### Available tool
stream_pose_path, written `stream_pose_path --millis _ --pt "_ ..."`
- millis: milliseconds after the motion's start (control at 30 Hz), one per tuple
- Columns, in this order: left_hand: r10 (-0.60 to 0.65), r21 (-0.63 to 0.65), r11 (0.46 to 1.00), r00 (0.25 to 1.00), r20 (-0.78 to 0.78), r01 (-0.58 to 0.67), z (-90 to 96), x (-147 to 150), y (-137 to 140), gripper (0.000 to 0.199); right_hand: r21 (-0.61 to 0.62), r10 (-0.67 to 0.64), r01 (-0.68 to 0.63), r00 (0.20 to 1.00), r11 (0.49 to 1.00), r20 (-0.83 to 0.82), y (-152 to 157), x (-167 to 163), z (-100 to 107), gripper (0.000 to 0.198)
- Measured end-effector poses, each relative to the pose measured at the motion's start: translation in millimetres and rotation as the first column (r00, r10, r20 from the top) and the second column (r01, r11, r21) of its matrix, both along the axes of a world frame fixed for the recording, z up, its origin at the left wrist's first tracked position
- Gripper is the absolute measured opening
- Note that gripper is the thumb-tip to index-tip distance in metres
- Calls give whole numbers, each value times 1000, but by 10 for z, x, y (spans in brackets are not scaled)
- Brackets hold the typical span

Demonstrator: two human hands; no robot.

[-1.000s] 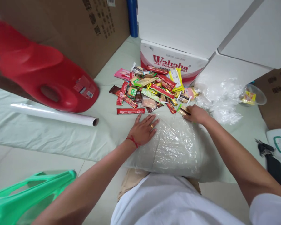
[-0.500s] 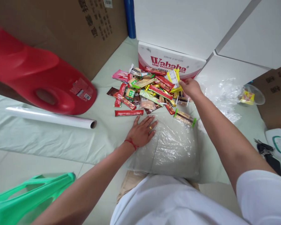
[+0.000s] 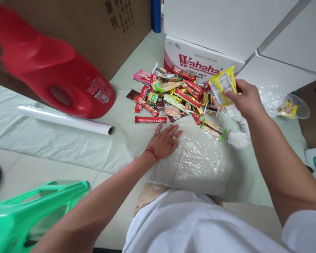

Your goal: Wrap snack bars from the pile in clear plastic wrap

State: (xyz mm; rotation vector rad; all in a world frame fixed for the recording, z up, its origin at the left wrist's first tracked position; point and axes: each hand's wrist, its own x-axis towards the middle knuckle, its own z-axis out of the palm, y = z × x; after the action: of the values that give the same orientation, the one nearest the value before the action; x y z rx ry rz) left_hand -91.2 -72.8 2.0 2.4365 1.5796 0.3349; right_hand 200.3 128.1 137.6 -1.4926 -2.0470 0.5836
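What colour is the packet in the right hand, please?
The packet is yellow and whitish, seen best in the head view.

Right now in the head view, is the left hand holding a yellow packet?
No, the right hand grips the yellow packet, while the left hand lies spread on the clear plastic.

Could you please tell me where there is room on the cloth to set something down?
The cloth is bare between the red jug and the snack pile, and between the flat clear plastic and the right forearm. It is crowded from the pile back to the Wahaha box.
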Motion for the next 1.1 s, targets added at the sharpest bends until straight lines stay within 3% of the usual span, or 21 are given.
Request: stream_pose_path --millis 67,167,233,300,367,467,533,633,867,1100 --pt "2 -2 1000 1000 6 -2 2 -1 1 54 -227 146 -166 984 960 -104 -418 140 29 63" --pt "8 -4 1000 1000 7 -8 9 3 1 54 -505 396 -397 911 766 -117 -1025 121 -92 64" --pt "10 -5 1000 1000 3 -10 10 8 -3 54 -569 534 -512 833 643 -145 -1313 14 -242 60" --pt "11 1 1000 1000 -5 -11 6 13 -7 54 -553 633 -599 758 579 -157 -1479 -93 -402 56" --pt "9 8 1000 1000 -17 -9 2 16 -10 54 -471 689 -635 721 612 -78 -1557 -160 -539 52" --pt "10 3 1000 999 -37 -10 0 16 -9 55 -254 615 -569 772 782 164 -1641 -179 -670 53" --pt "12 -1 1000 999 -44 -12 1 16 -6 55 -132 536 -521 805 844 254 -1739 -172 -721 64" --pt "14 4 1000 999 -34 -14 -3 16 -2 55 -73 518 -523 799 849 305 -1936 -178 -795 85" --pt "13 10 1000 1000 -29 -13 -27 9 -6 56 -53 449 -456 837 888 312 -2156 -199 -946 73" --pt "20 4 1000 999 -36 -20 -20 21 -8 56 -92 444 -445 809 891 385 -2123 -202 -874 74"
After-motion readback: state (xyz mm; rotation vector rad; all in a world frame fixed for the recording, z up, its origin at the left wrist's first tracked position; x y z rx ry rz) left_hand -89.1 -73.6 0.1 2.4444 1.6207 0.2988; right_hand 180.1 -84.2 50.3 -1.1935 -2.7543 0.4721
